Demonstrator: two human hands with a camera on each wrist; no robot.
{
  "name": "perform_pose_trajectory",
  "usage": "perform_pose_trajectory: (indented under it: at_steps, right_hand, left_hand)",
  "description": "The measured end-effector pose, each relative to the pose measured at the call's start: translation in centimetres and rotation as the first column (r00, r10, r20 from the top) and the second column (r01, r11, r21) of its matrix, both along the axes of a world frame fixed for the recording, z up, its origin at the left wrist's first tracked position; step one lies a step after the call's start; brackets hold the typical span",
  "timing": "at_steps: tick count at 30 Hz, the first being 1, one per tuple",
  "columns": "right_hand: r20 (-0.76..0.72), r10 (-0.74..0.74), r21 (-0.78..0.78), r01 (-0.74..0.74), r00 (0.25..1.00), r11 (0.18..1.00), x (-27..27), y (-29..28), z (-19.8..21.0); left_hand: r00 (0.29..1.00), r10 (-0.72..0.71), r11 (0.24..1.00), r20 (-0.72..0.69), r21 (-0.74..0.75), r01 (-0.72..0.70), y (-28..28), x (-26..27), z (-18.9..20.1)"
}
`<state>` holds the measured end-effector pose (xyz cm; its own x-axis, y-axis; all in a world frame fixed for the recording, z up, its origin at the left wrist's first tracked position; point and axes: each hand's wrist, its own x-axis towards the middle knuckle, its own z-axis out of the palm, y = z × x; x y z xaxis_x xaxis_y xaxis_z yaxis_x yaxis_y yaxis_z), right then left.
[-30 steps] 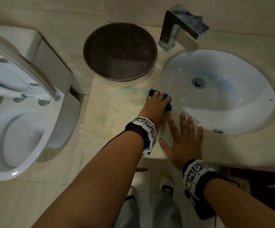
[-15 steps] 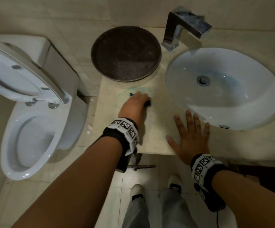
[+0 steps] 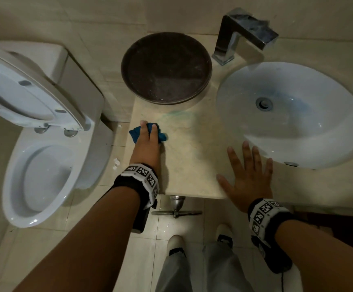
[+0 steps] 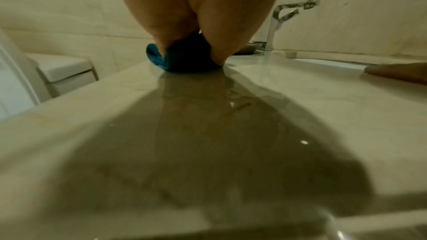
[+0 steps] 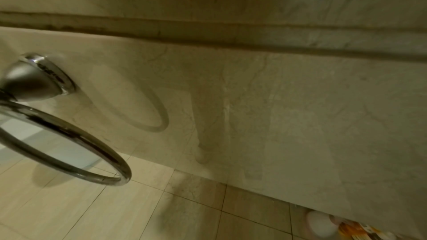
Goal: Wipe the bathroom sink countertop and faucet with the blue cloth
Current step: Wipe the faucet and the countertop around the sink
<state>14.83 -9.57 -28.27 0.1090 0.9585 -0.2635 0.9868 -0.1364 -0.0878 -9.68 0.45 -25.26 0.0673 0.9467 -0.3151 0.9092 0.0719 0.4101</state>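
Head view: left hand (image 3: 147, 142) lies on top of the bunched blue cloth (image 3: 135, 134), pressing it onto the beige countertop (image 3: 192, 157) at the counter's left edge. Fingers reach forward over the cloth, two fingertips visible on it; cloth pokes out on both sides of the hand. Whether the fingers curl round the cloth, cannot tell. Round dark tray (image 3: 166, 67) sits beyond the left hand, against the wall. Faint blue-green smear on the counter just past the fingertips. Right hand (image 3: 249, 182) is flat, palm down, fingers spread and straight, resting on the counter's front edge, holding nothing. White sink basin (image 3: 297, 127) is just beyond the right hand's fingertips; chrome faucet (image 3: 241, 32) is further back, between tray and basin. Toilet (image 3: 44, 154), seat up, well left of the left hand, on the floor.

Left wrist view: palm (image 4: 196, 6) bears down on the cloth (image 4: 157, 57), which touches the glossy countertop (image 4: 300, 107). Faucet (image 4: 277, 19) ahead and right of the hand. A bit of the right hand (image 4: 397, 74) at the far right edge.

Right wrist view: camera hangs below the counter edge; only marble front panel (image 5: 277, 116), chrome towel ring (image 5: 69, 143), floor tiles. Hand barely visible at the top, blurred.
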Motion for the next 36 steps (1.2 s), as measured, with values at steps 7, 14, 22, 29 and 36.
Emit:
perform_pose_trajectory:
  at_steps: [7, 14, 22, 29, 36]
  right_hand:
    - [-0.021, -0.015, 0.033, 0.015, 1.0, 0.999, -0.1, 0.0, 0.0]
    - [-0.048, -0.024, 0.028, 0.025, 0.999, 0.999, -0.2, 0.1, 0.0]
    - [-0.062, -0.019, 0.013, 0.02, 0.998, 1.0, -0.1, 0.1, 0.2]
    - [-0.066, -0.016, 0.019, 0.018, 0.998, 1.0, -0.2, 0.2, 0.0]
    - [-0.054, -0.016, 0.051, 0.019, 0.998, 0.999, -0.2, 0.2, -0.1]
  left_hand:
    - [0.993, -0.096, 0.993, -0.063, 0.069, 0.1, 3.1, 1.2, -0.4]
    - [0.976, -0.216, 0.972, -0.036, 0.088, 0.219, 5.0, 4.4, -0.3]
    - [0.936, -0.351, 0.934, 0.019, 0.076, 0.348, 6.6, 7.1, -0.1]
    - [0.914, -0.406, 0.911, 0.022, 0.094, 0.402, 6.6, 9.9, -0.5]
    - [0.884, -0.468, 0.88, 0.013, 0.1, 0.464, 6.9, 13.1, -1.0]
